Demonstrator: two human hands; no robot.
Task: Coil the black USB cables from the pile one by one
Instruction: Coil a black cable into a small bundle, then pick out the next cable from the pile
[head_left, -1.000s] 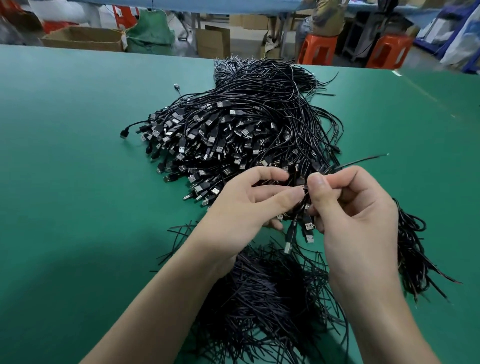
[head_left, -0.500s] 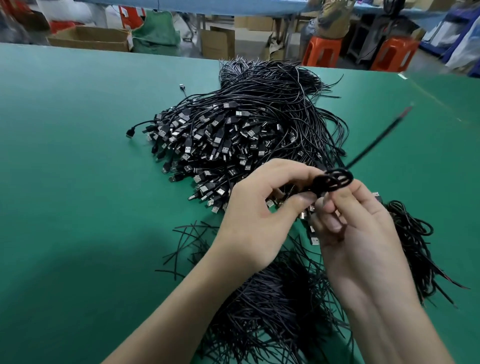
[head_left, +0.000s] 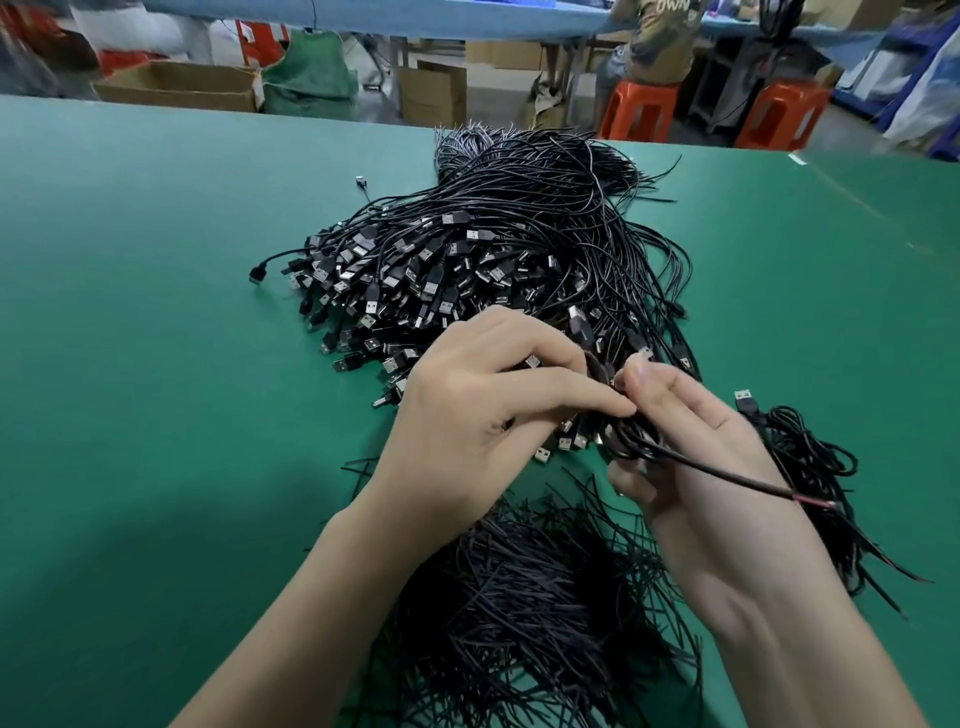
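Hands close together, fingertips touching. Left hand (head_left: 483, 415) palm down, thumb and forefinger pinching small loops of one black USB cable (head_left: 722, 467). Right hand (head_left: 691, 457) palm up, fingers curled round the same loops. Cord thin, glossy, black. Free tail running out across the right palm and past its outer edge, ending in a short red stripped tip. Plug end lost among the fingers, cannot tell where.

Just beyond the hands: big pile (head_left: 467, 260) of matching cables, black plugs with silver metal tips fanned out ahead of the left hand, cords sweeping away behind. Under both wrists: dark mass of loose cord ends (head_left: 519, 597). Just right of the right hand: heap of looped cables (head_left: 810, 467), one plug sticking out at its far edge.

All on a matte green desk (head_left: 156, 364). Past its far edge, well beyond the hands: cardboard box (head_left: 176, 85), green sack (head_left: 311, 73), two orange stools (head_left: 641, 111), a person (head_left: 654, 47) seated on the left one. Background blurred.
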